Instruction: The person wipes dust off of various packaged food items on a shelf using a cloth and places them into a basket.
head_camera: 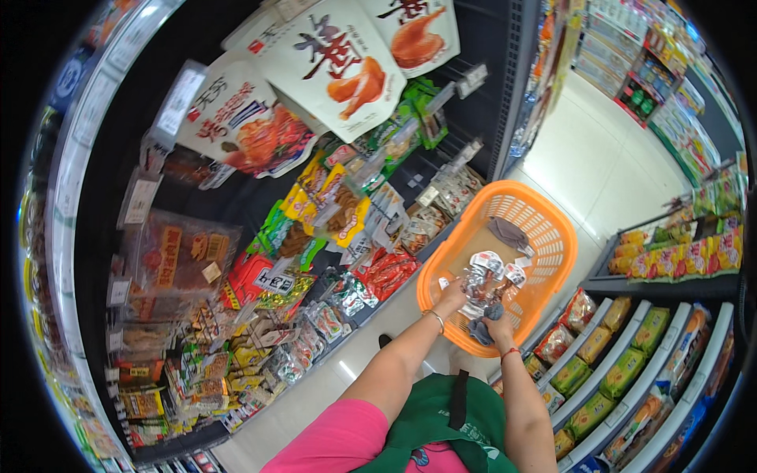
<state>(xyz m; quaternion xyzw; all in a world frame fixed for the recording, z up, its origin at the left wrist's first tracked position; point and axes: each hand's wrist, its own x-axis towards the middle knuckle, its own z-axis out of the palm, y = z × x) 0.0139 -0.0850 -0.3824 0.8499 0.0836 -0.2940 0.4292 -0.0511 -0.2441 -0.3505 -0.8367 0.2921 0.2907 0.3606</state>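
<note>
An orange plastic shopping basket [571, 251] stands before me, with both my hands inside it. My left hand [454, 297] grips the edge of a clear plastic snack pack [475, 285] with dark contents. A crumpled grey cloth [480, 330] is bunched in my right hand [500, 328], close beside the pack. More clear packs with white round labels [514, 275] lie in the basket, partly overlapping the held one. A second, brownish-grey cloth [507, 233] rests at the basket's far end, over what looks like a brown cardboard sheet [455, 253].
On the left, a dark shelf rack holds hanging snack bags [340, 204], red packs [387, 269] and large white pouches [331, 71]. Tiered shelves with green biscuit packs [624, 369] flank the basket's right. Pale floor tiles [556, 154] run along the aisle beyond.
</note>
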